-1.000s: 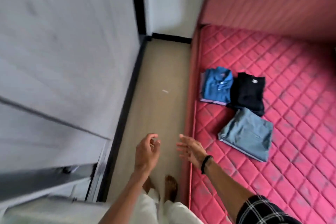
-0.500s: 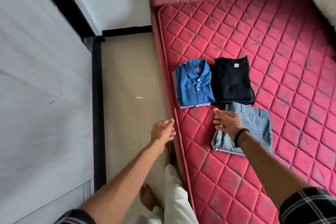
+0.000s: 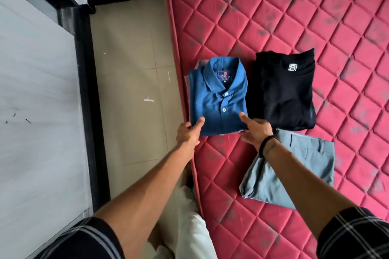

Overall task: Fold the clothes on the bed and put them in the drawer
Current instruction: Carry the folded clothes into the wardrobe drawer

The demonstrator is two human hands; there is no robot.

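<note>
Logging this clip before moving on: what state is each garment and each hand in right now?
blue collared shirt: folded, buttoned, on the mattress by its edge, a paler garment under it.
black shirt: folded, beside the blue one.
grey trousers: folded, partly under the right forearm.
left hand: grips the blue shirt's near left corner.
right hand: thumb on the shirt's near right corner, fingers at its edge.

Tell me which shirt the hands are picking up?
Look at the red quilted mattress, along its edge by the floor. The folded blue collared shirt lies there, the left hand and right hand gripping its near corners. Unlike the black top beside it, it has white buttons.
</note>
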